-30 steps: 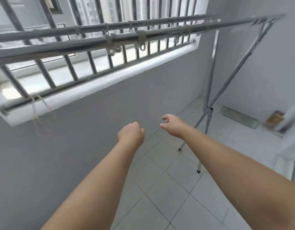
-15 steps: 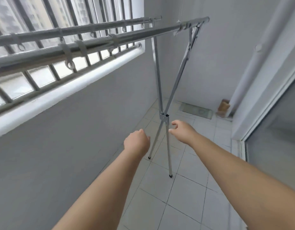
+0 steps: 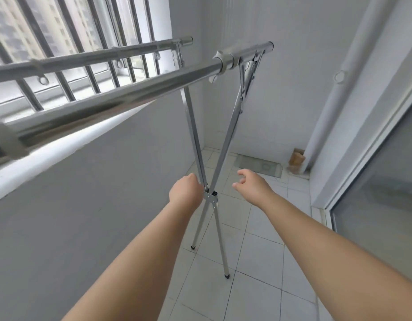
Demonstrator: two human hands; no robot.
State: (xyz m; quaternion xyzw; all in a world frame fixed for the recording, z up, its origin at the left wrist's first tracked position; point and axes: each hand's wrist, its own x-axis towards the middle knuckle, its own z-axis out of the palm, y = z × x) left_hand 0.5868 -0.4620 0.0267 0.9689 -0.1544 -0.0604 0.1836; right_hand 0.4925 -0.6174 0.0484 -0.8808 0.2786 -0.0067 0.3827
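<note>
A steel drying rack stands on the tiled floor, its near rail and far rail running from the left to the crossed legs. The legs meet at a bracket joint. My left hand is a curled fist seen from the back, right beside the left leg just above the joint. Its fingers are hidden, and no grip on the leg shows. My right hand hovers to the right of the legs, fingers loosely spread and holding nothing.
A low grey wall with a barred window above it runs along the left. A sliding glass door and a white pipe line the right. A floor drain cover and a brown object lie in the far corner.
The view has swung right and closer to the rack's end. Both arms have reached forward, so my left fist now sits beside the crossed legs and my right hand just to their right.
</note>
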